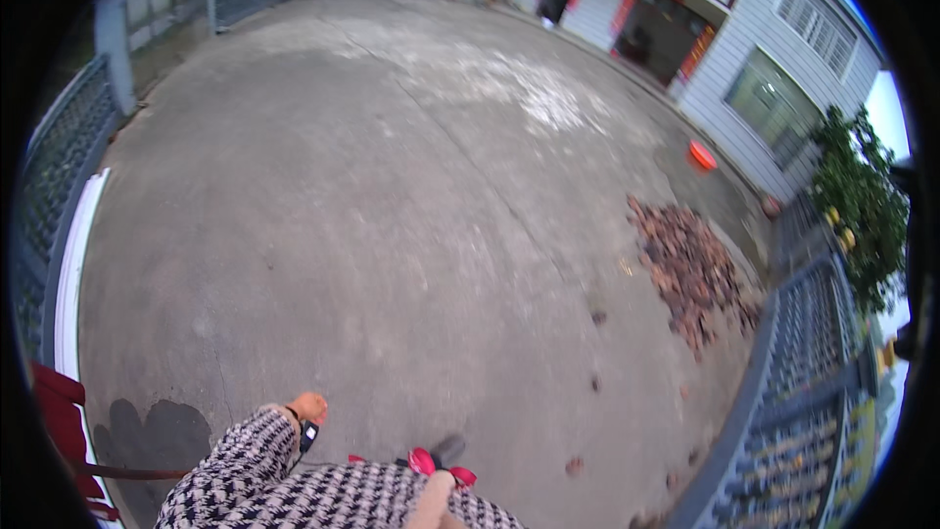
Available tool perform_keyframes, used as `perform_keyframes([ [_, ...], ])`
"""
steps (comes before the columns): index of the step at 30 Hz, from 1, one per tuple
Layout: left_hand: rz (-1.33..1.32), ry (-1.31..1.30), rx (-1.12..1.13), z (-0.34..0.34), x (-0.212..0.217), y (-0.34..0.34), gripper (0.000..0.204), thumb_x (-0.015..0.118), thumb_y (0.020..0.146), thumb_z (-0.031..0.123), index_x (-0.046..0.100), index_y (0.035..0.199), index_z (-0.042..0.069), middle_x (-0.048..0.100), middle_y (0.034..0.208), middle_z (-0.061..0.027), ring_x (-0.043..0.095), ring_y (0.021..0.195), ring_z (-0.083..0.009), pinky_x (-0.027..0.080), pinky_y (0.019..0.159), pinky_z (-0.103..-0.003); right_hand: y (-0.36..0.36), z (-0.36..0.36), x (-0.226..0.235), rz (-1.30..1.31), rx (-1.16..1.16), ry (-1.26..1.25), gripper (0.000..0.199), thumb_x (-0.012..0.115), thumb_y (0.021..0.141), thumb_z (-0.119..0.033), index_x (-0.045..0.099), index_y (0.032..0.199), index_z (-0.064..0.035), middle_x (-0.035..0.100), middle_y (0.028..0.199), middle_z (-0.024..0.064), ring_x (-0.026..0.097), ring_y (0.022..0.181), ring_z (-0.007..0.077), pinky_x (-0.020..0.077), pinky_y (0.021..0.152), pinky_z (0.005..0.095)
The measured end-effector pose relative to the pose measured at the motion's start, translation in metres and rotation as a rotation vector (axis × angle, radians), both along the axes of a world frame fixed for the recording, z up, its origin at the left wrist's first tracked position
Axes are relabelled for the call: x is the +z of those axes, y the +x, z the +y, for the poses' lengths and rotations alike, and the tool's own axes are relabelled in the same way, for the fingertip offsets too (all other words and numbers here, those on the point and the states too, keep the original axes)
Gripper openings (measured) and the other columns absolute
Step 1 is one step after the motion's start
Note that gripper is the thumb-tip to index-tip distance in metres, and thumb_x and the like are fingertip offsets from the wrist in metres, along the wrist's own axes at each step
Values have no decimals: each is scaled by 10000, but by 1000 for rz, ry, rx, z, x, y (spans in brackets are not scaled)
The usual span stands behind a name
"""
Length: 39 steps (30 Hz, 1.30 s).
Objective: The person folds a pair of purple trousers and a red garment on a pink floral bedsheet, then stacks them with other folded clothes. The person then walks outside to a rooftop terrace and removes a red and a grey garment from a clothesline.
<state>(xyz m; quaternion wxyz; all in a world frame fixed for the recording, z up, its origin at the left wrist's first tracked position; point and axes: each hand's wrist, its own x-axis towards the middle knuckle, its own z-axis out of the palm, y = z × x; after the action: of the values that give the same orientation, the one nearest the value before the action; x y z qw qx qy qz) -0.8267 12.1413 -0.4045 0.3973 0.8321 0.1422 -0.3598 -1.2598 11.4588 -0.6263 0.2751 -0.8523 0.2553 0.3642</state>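
Observation:
My left hand point(310, 406) is low in the picture, left of centre, coming out of a black-and-white houndstooth sleeve point(245, 449) with a beige cuff. Its fingers are curled. A small dark object point(309, 435) with a pale patch shows just below them and appears to be held there. Around the wrist runs a thin dark band. My right hand does not show. Beside the coat's lower front, red shoes point(421, 460) and a grey patch stand out against the concrete.
A heap of reddish-brown broken pieces point(690, 264) lies at right, with stray bits nearby. Beyond it sits an orange-red basin point(702, 155). Railings point(798, 333) edge the right side; a fence point(73, 157) and long white strip point(76, 264) edge the left. A dark-red object point(61, 411) stands lower left.

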Motion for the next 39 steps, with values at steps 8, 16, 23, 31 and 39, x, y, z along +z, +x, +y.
perform_keyframes([
  [8, -66, -122, 427, -33, -1, 78, 220, 462, 918, 169, 607, 929, 4, 666, 815, -121, 657, 652, -219, 542, 580, -349, 413, -136, 130, -380, 641, -477, 356, 626, 690, -445, 699, 745, -101, 658, 735, 142, 649, 761, 326, 528, 669, 449],
  [16, 21, -258, -428, 57, -101, 222, 228, 594, 821, 288, 658, 965, 124, 672, 832, -93, 643, 713, -278, 510, 605, -417, 749, -88, 247, -581, -220, 321, 226, 497, 895, -208, 612, 987, -37, 675, 808, 86, 645, 657, 163, 509, 573, 285],
  [23, -106, 599, -966, 5, -81, 456, 221, 529, 851, 309, 712, 888, 191, 689, 925, -51, 671, 824, -208, 539, 708, -365, 766, -140, 219, -149, -386, 304, 230, 521, 878, -212, 616, 884, -3, 671, 740, 87, 660, 624, 191, 546, 590, 312],
  [31, -102, -108, 163, -202, 47, 761, 240, 451, 912, 153, 599, 946, -33, 662, 815, -132, 660, 665, -228, 550, 621, -343, 790, -182, 172, 4, -132, 59, 253, 606, 719, -362, 708, 768, -136, 680, 795, 101, 661, 772, 266, 516, 671, 381],
  [39, 70, -85, 50, -315, 60, 921, 227, 477, 909, 168, 600, 993, -3, 663, 862, -126, 652, 699, -221, 537, 625, -348, 1056, -345, 175, -121, 325, -22, 210, 614, 672, -351, 713, 750, -183, 674, 751, 83, 658, 749, 250, 513, 686, 351],
])
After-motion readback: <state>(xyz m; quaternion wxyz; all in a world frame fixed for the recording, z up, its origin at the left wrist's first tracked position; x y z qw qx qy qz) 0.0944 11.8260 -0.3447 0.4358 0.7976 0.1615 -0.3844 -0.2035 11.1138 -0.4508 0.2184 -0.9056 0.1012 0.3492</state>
